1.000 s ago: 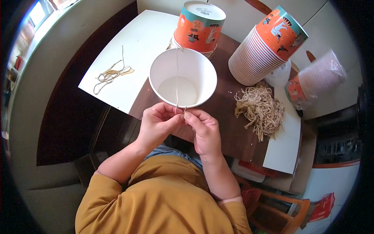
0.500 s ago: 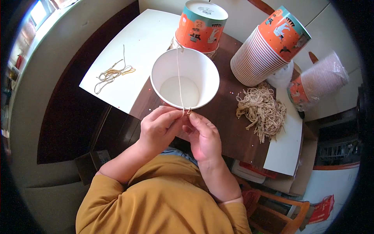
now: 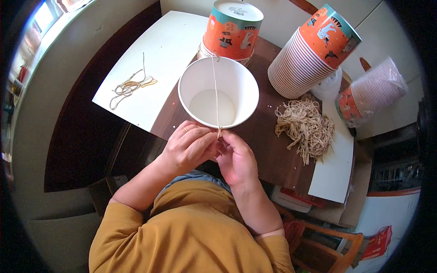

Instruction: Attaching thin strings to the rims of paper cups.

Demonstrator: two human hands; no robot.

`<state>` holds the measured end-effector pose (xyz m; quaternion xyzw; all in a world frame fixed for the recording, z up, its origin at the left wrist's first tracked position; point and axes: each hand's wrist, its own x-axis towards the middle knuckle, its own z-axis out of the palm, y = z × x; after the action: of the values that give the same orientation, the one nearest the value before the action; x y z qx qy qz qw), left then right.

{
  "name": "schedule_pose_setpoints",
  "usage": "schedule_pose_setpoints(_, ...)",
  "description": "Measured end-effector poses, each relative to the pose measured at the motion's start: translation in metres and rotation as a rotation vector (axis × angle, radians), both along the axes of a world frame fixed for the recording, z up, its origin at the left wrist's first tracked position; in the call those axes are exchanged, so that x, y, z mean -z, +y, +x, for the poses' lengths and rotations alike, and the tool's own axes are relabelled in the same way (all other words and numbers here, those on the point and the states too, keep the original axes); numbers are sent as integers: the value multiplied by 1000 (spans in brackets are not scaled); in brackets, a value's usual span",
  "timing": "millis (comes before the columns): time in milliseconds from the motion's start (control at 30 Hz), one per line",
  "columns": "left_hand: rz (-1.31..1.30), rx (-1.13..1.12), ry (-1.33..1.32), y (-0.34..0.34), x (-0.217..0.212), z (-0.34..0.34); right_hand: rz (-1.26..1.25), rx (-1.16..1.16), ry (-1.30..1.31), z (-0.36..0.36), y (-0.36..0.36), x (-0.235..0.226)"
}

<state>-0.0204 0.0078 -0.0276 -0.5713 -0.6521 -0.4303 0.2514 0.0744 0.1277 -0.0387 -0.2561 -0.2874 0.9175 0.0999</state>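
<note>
A white-lined paper bucket (image 3: 218, 98) stands with its mouth up in front of me. A thin beige cord (image 3: 215, 91) runs from the far rim across the mouth to the near rim. At the near rim my left hand (image 3: 191, 144) pinches the cord's end, a ring on one finger. Close against it, my right hand (image 3: 236, 157) holds the same cord between thumb and fingers, where a small loop or knot shows. My fingertips partly cover the bucket's near wall.
Behind stands an upturned stack of orange and teal buckets (image 3: 233, 32); a taller leaning stack (image 3: 305, 57) is at right. A heap of beige cords (image 3: 306, 128) lies beside it, a few loose cords (image 3: 132, 88) at left. A wrapped bucket stack (image 3: 373, 91) is far right.
My left hand has drawn in closer to the right, and the cord's loop at the near rim looks smaller and tighter. The bucket appears slightly further right in view.
</note>
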Motion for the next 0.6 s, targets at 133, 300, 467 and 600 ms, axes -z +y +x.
schedule_pose_setpoints(133, 8, -154, -39, -4, -5, 2, -17, 3, 1, 0, 6, 2)
schedule_pose_setpoints(300, -78, -73, -462, -8, -24, 10, 119, -61, 45, 3, 19, 4)
schedule_pose_setpoints(467, -207, 30, -1010, -13, -26, 8, 868, -68, -64, 1, 20, -1)
schedule_pose_setpoints(600, -191, 54, -1066, -9, -28, 7, 1371, 55, -66, 4, 21, -6)
